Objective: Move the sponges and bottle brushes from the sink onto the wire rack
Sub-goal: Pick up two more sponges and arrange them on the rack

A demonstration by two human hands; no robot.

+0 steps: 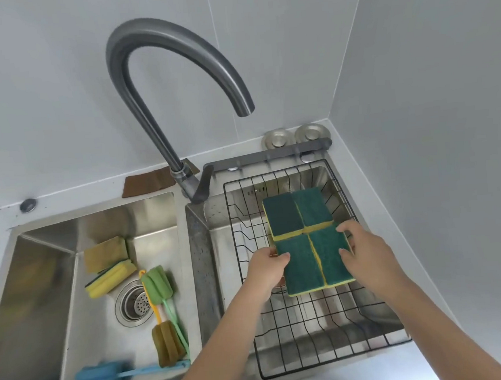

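Note:
Several green-topped yellow sponges lie side by side on the black wire rack (330, 345) over the right basin. My left hand (266, 274) grips the near left sponge (300, 264) and my right hand (365, 255) grips the near right sponge (332, 252). Two more sponges (297, 211) sit just behind them. In the left sink (56, 295) remain a yellow sponge (111, 278), an upright sponge (106, 253) against the back wall, a green bottle brush (157, 284), a brown bottle brush (167, 343) and a blue bottle brush (99, 378).
A tall curved faucet (175, 84) stands between the two basins, its spout above the rack's far end. A brown cloth (149, 182) lies behind the left sink. A drain strainer (134, 304) sits in the left basin. Grey walls close in behind and on the right.

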